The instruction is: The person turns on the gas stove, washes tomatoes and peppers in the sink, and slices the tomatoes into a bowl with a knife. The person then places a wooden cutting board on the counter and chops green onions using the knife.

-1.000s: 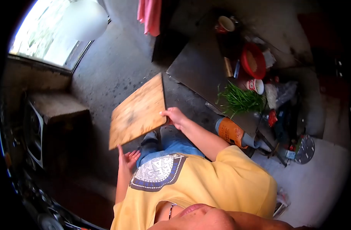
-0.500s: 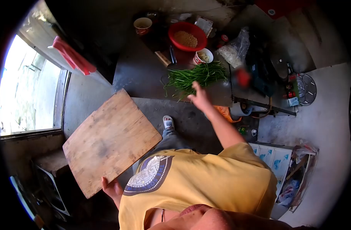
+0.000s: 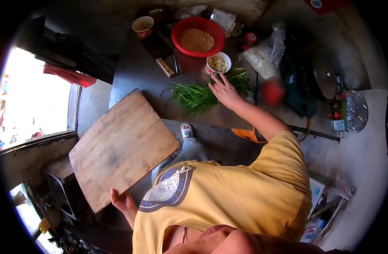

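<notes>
A wooden board [image 3: 124, 148] is tilted in the air at the left, with my left hand [image 3: 124, 202] closed on its lower edge. Over on the dark table [image 3: 143, 70], my right hand [image 3: 225, 91] lies on a bunch of green stalks [image 3: 194, 96], its fingers spread. Just beyond those fingertips is a white cup of pale cloves [image 3: 218, 63]. Part of the bunch is hidden under my right hand.
Beyond the greens are a red bowl of beans [image 3: 198, 37], a knife [image 3: 177, 62], a wooden block [image 3: 165, 67], another cup [image 3: 143, 26] and a plastic bag [image 3: 268, 55]. A pink cloth [image 3: 70, 75] hangs near the window. An orange container [image 3: 247, 134] stands below the table edge.
My right hand let go of the board and reached over to the greens. My left hand now holds the board alone, and the view has turned toward the table.
</notes>
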Motion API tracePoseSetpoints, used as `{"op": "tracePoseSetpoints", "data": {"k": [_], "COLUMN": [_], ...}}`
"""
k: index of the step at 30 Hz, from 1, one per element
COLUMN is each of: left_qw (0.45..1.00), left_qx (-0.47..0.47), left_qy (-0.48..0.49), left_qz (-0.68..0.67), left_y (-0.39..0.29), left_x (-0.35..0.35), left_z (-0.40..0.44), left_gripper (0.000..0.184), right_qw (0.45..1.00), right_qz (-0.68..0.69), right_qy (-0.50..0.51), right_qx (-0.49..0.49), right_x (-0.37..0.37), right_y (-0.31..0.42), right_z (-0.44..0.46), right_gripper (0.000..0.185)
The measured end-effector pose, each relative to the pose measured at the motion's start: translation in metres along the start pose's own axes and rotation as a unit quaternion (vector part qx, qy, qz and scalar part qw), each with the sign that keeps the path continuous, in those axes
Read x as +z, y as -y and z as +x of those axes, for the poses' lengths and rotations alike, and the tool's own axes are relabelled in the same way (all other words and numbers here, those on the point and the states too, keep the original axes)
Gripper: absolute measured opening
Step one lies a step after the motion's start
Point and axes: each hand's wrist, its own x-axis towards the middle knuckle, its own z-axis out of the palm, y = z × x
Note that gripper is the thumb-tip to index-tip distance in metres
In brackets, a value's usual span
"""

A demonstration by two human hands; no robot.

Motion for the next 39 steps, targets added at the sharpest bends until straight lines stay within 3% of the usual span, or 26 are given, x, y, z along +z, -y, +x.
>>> {"op": "tracePoseSetpoints", "data": {"k": [3, 6, 9, 15, 21, 25, 26, 28, 31, 34, 35, 38, 39], "left_qw": [1.000, 1.000, 1.000, 0.999, 0.999, 0.997, 0.996, 0.994, 0.989, 0.985, 0.984, 0.975, 0.971], "left_qx": [0.002, 0.001, -0.008, -0.020, -0.028, -0.063, -0.075, -0.099, -0.133, -0.156, -0.158, -0.186, -0.203], "left_qy": [-0.009, -0.010, 0.020, -0.022, -0.021, 0.001, 0.005, 0.016, 0.015, 0.018, 0.018, 0.056, 0.057], "left_qz": [0.007, 0.002, 0.009, 0.023, 0.036, 0.036, 0.040, 0.049, 0.066, 0.065, 0.083, 0.105, 0.112], "left_y": [0.013, 0.013, 0.013, 0.014, 0.007, 0.002, 0.001, 0.002, 0.017, 0.034, 0.046, 0.072, 0.079], "left_x": [0.017, 0.015, 0.017, 0.029, 0.019, 0.005, 0.003, -0.004, -0.009, -0.031, -0.004, 0.005, 0.012], "left_z": [-0.005, -0.005, 0.001, 0.018, 0.048, 0.075, 0.082, 0.100, 0.129, 0.163, 0.160, 0.177, 0.180], "left_gripper": [0.029, 0.030, 0.031, 0.032, 0.028, 0.027, 0.027, 0.027, 0.027, 0.022, 0.018, 0.021, 0.021], "right_qw": [0.995, 0.983, 0.991, 0.986, 0.976, 0.932, 0.918, 0.852, 0.828, 0.852, 0.874, 0.933, 0.951], "right_qz": [0.087, 0.164, 0.101, 0.164, 0.217, 0.272, 0.278, 0.406, 0.430, 0.430, 0.399, 0.325, 0.277], "right_qy": [-0.043, -0.073, -0.074, 0.028, 0.017, -0.133, -0.158, -0.193, -0.218, -0.219, -0.234, -0.015, -0.023], "right_qx": [-0.001, 0.035, 0.044, 0.025, 0.028, 0.199, 0.234, 0.268, 0.286, 0.203, 0.149, 0.152, 0.133], "right_x": [0.034, 0.018, 0.021, 0.029, 0.001, -0.064, -0.092, -0.120, -0.186, -0.249, -0.264, -0.238, -0.225], "right_y": [0.003, -0.003, -0.007, -0.017, -0.017, -0.027, -0.033, -0.052, -0.058, -0.039, -0.026, 0.022, 0.050], "right_z": [-0.008, -0.011, -0.006, -0.004, -0.014, -0.018, -0.014, -0.018, -0.013, 0.018, 0.032, 0.080, 0.098], "right_gripper": [0.042, 0.044, 0.046, 0.036, 0.022, 0.031, 0.026, 0.023, 0.023, 0.023, 0.023, 0.039, 0.039]}}
